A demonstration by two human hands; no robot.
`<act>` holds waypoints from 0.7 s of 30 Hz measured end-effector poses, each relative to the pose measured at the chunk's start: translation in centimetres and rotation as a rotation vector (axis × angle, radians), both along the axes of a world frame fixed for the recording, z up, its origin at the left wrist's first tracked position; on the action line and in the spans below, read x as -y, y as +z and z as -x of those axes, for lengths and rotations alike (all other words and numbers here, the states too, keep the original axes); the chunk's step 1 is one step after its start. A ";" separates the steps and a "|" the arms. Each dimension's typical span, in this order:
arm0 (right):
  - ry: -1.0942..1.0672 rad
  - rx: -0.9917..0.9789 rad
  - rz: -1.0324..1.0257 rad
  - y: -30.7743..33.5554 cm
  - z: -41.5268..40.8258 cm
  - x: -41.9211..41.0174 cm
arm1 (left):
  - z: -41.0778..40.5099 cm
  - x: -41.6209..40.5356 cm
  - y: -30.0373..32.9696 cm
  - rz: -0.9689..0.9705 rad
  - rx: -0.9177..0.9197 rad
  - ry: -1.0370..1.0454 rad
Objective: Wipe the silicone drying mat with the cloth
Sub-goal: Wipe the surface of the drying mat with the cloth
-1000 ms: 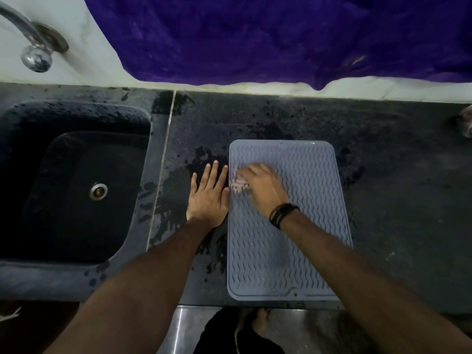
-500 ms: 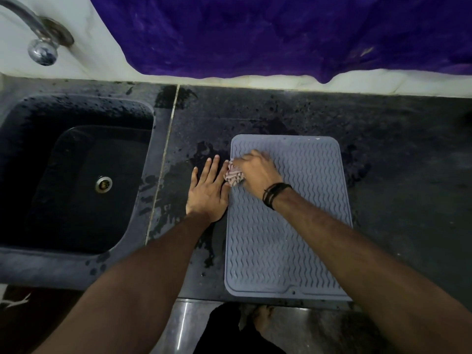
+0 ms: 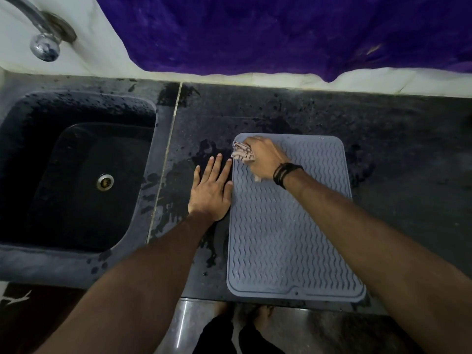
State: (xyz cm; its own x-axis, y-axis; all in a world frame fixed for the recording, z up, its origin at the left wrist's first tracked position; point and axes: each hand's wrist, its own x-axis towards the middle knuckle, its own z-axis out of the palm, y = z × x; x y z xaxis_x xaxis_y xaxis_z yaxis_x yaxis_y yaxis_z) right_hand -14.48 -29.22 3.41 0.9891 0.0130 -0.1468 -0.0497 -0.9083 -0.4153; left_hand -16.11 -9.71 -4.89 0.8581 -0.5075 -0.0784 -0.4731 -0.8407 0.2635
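Note:
A grey silicone drying mat [image 3: 286, 236] with wavy ridges lies flat on the dark countertop, its near edge at the counter's front. My right hand [image 3: 265, 158] is closed around a bunched pinkish patterned cloth [image 3: 242, 152] and presses it on the mat's far left corner. My left hand [image 3: 212, 189] lies flat, fingers spread, on the wet counter right beside the mat's left edge, thumb touching that edge.
A black sink [image 3: 74, 172] with a metal drain [image 3: 105, 182] sits to the left, under a chrome tap [image 3: 40, 34]. A purple cloth [image 3: 281, 34] hangs on the wall behind. The countertop [image 3: 396, 149] carries wet patches around the mat. Feet show below the front edge.
My right hand has slid the cloth from the mat's left edge up toward its far left corner. My left hand has stayed flat beside the mat.

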 end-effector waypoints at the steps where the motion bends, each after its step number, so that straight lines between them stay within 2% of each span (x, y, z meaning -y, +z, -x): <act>1: 0.005 -0.024 0.022 0.0 -0.2 -0.3 | 0.0 0.0 -0.1 -0.001 0.002 -0.001; 8: 0.038 -0.020 0.070 -0.2 2.8 -2.6 | 0.1 0.1 0.0 -0.002 0.015 -0.002; 12: 0.090 -0.008 -0.005 -0.6 6.3 -3.0 | 0.0 -0.1 -0.1 -0.024 0.009 -0.017; 16: -0.077 -0.017 -0.137 -0.5 5.3 -2.4 | 0.0 0.0 0.1 -0.011 -0.008 -0.004; 19: -0.229 0.021 -0.111 -0.1 2.0 -1.6 | 0.1 0.1 0.2 -0.003 -0.011 -0.002; 21: -0.203 0.010 -0.078 0.0 0.6 -1.3 | 0.1 0.0 0.2 0.004 -0.011 -0.002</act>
